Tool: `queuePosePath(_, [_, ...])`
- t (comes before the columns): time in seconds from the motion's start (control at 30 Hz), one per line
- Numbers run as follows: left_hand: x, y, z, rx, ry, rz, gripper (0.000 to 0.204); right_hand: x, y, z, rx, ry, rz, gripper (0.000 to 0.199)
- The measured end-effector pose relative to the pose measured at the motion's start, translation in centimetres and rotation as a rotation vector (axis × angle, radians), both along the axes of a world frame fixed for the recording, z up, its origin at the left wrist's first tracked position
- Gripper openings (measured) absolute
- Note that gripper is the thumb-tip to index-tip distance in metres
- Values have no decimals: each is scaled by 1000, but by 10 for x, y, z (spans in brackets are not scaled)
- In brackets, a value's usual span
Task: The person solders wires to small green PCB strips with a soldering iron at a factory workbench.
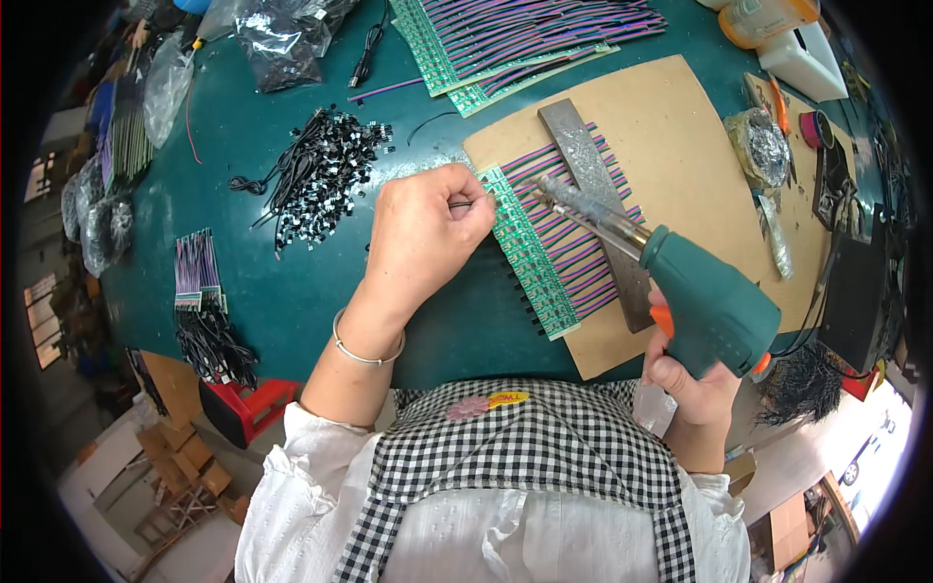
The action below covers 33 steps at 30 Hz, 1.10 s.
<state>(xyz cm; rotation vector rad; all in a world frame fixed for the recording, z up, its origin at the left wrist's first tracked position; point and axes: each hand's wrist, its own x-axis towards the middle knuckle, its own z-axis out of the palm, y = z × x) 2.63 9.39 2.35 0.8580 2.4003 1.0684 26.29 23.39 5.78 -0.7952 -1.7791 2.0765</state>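
My right hand is wrapped around the grip of a green soldering gun with an orange trigger. Its metal nose slants up and left, and the tip is over the wires beside a green circuit board panel. At the upper left end of this panel, my left hand pinches a thin dark cable, mostly hidden by the fingers. Rows of pink, blue and black wires run right from the panel, under a grey metal bar lying across them. Short black ends stick out along the panel's left edge.
Panel and bar lie on a brown board on the green table. To the left is a heap of black connector cables. Wired panels are stacked at the back. A silvery lump and a tape roll lie right.
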Motion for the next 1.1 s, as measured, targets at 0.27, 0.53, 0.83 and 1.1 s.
queuePosePath(0.27, [-1, 4, 0, -31, 101, -44, 8, 0, -1, -6, 85, -88, 39, 20])
queuePosePath(0.53, [-2, 5, 2, -31, 76, -50, 7, -5, -4, -12, 87, -89, 35, 23])
queuePosePath(0.83, [-1, 5, 0, -40, 101, -46, 8, -4, -2, -16, 139, -96, 109, 29])
queuePosePath(1.1, [-2, 5, 0, -44, 95, -55, 7, -5, -2, -8, -89, -16, -15, 35])
